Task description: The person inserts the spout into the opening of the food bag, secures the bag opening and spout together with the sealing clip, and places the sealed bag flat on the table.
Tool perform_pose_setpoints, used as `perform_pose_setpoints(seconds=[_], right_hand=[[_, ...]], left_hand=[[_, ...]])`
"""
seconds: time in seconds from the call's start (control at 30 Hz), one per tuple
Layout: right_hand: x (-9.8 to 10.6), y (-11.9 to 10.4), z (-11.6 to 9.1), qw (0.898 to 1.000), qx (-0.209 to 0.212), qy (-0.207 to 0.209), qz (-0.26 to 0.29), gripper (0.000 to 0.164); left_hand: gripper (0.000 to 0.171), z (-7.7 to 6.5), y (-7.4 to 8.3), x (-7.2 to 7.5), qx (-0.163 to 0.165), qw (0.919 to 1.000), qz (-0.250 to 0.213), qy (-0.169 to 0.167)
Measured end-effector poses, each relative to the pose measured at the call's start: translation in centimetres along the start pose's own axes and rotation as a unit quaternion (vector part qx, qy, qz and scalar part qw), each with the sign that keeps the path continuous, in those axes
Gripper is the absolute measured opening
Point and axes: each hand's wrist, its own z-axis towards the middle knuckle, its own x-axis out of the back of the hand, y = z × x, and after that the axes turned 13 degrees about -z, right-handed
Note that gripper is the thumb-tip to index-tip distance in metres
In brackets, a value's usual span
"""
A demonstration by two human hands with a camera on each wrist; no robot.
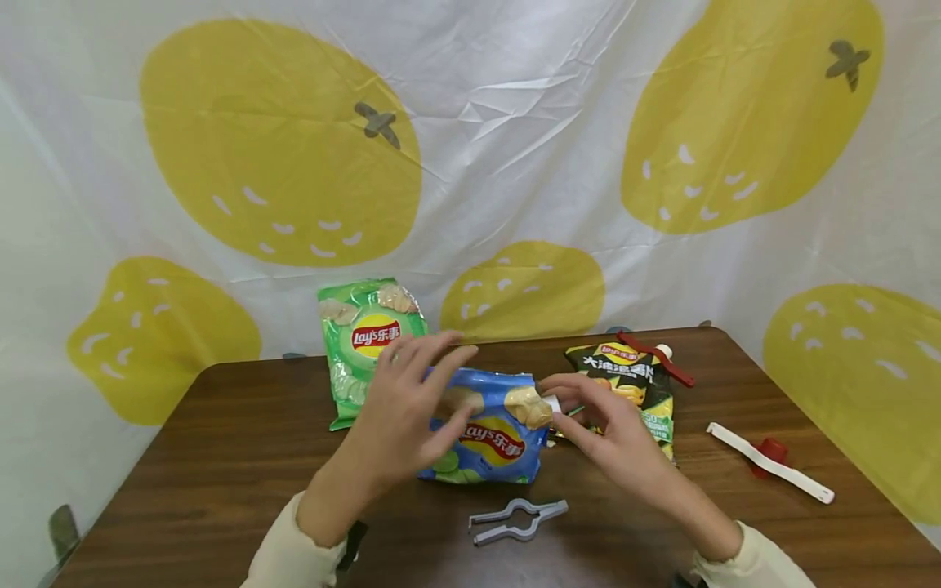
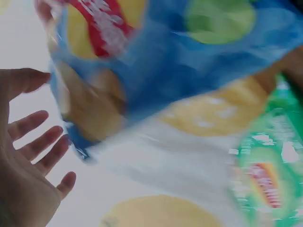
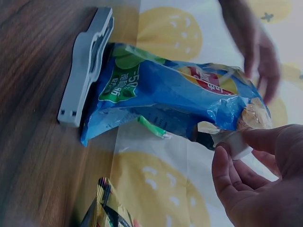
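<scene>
A pale fabric (image 1: 529, 163) printed with yellow fruit fills the upper frame behind a dark wooden table (image 1: 243, 465). A green Lay's bag (image 1: 360, 347) stands left of center, partly covered by the person's left hand (image 1: 400, 416). A blue Lay's bag (image 1: 488, 437) occupies the center, between the two hands: right of the left hand's palm and left of the right hand (image 1: 613, 433). A black chip bag (image 1: 625, 376) sits at center right, behind the right hand. The left hand's fingers are spread apart beside the blue bag, gripping nothing; whether its thumb touches the bag cannot be told. The right hand's thumb and fingers come together, pinching a small white piece at the blue bag's edge. A white clip (image 1: 768, 465) rests at lower right over a red piece (image 1: 772, 448), a gray clip (image 1: 550, 511) lies at lower center, and a red clip (image 1: 641, 347) crosses the black bag's upper corner. The white piece (image 3: 239, 145) is smallest.
</scene>
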Motion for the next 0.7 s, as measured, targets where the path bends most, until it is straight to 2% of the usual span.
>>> perform_pose_setpoints(seconds=[0.07,0.17,0.27,0.37,0.5,0.6,0.7], right_hand=[[0.1,-0.1,-0.2,1.0,-0.004,-0.002,0.001,0.035],[0.2,-0.4,-0.5,1.0,-0.019,-0.005,0.005,0.033],[0.3,-0.7,-0.6,0.999,-0.031,-0.001,0.007,0.03],[0.2,-1.0,-0.5,0.999,-0.035,0.003,0.016,0.029],[-0.2,-1.0,-0.3,0.999,-0.037,0.001,0.027,0.028],[-0.5,-1.0,-0.3,0.999,-0.026,-0.001,0.021,0.028],[-0.8,-0.9,-0.3,1.0,-0.009,0.003,0.015,0.028]], left_hand=[[0.058,0.5,1.7,-0.5,-0.049,0.9974,0.045,-0.028],[0.06,1.1,3.5,-1.9,-0.073,0.9911,0.088,-0.068],[0.072,1.5,4.1,-3.1,-0.053,0.9875,0.122,-0.084],[0.076,1.8,3.9,-3.6,-0.017,0.9878,0.128,-0.087],[0.057,1.8,3.5,-3.8,0.009,0.9902,0.095,-0.102],[0.038,1.7,3.3,-3.8,0.019,0.9915,0.069,-0.109],[0.028,1.6,3.1,-3.9,0.024,0.9931,0.048,-0.105]])
